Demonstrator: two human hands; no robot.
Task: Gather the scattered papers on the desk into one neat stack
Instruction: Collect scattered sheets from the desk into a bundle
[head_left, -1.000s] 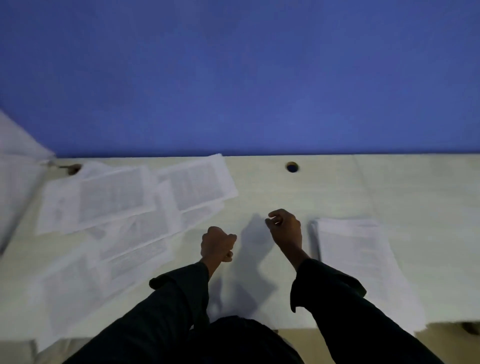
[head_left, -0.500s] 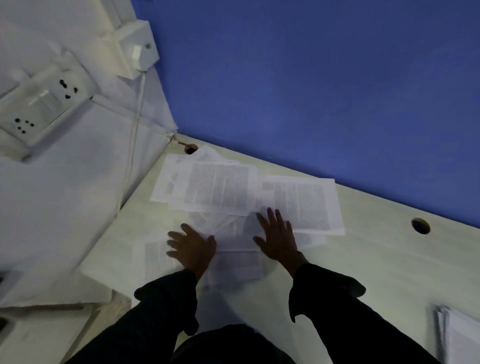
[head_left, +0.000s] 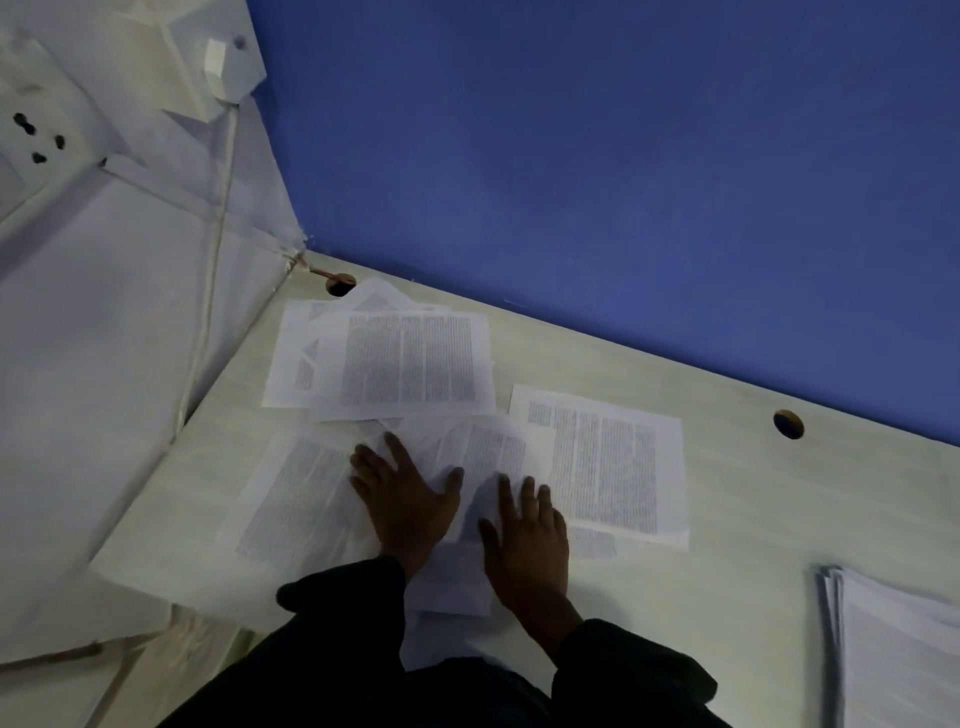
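Observation:
Several printed sheets lie scattered over the left part of the pale desk (head_left: 727, 493). One sheet (head_left: 410, 366) lies near the back corner over another, one sheet (head_left: 605, 462) lies to the right, one sheet (head_left: 296, 499) at the left front. Between them a blurred middle sheet (head_left: 483, 457) bulges up. My left hand (head_left: 408, 501) lies flat, fingers spread, on the papers, thumb against the middle sheet. My right hand (head_left: 530, 535) presses flat beside it, fingers on the same sheet. A neat stack (head_left: 898, 644) sits at the right edge.
A blue wall (head_left: 623, 182) runs behind the desk. A white side panel (head_left: 104, 338) with a socket (head_left: 36, 140) and a cable stands at the left. Two cable holes (head_left: 340, 285) (head_left: 788, 424) open in the desk along the wall.
The view swung left from the stack to the scattered sheets. Both hands opened from fists and came down flat on the papers, then drew closer together, and the middle sheet shifted and buckled.

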